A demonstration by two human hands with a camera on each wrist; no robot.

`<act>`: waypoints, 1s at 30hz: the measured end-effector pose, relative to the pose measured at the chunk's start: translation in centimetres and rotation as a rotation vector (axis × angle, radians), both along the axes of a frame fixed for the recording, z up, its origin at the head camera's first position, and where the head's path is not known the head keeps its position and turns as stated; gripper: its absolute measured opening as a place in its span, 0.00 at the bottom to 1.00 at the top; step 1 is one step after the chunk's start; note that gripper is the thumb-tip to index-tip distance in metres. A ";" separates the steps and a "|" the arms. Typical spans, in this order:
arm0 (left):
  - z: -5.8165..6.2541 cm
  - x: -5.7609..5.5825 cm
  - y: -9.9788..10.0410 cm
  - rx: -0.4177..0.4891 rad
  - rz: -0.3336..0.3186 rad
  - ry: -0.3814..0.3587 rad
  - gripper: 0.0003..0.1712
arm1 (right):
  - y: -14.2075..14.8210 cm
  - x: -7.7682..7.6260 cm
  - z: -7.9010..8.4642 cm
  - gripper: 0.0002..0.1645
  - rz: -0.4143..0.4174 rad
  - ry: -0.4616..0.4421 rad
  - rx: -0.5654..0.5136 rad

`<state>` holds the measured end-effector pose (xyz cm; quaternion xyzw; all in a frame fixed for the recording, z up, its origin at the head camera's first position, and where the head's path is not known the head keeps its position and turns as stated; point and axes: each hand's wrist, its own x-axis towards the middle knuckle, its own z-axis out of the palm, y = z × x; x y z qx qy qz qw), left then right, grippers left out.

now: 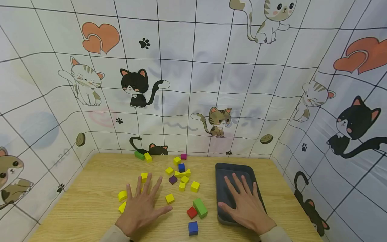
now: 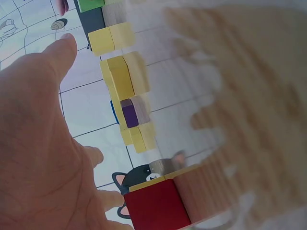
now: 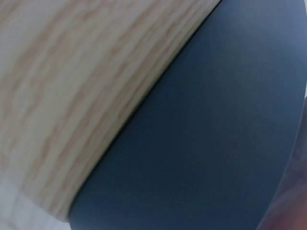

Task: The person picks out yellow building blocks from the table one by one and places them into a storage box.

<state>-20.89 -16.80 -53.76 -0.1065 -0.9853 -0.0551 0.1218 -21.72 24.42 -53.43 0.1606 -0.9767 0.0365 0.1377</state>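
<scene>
Left hand [image 1: 142, 210]: spread wide now, among yellow blocks [image 1: 122, 195].
Right hand [image 1: 246, 203]: spread too, over dark tray [image 1: 234, 169].
Red block [image 1: 191, 212]: between them, near.

Narrow lane of tabletop [image 1: 210, 196] between dark tray [image 1: 223, 194] and two obstacles, long green block [image 1: 200, 208] and red cube [image 1: 191, 212].

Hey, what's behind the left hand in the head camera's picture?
Behind the left hand, one yellow block shows between fingertips and another yellow block peeks out by its outer edge. Anything under the palm is covered, so I can't tell.
</scene>
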 end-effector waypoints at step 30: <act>0.5 0.2 0.8 0.037 -0.016 -0.007 0.60 | 3.3 -0.8 2.3 0.55 -0.077 -0.052 -0.092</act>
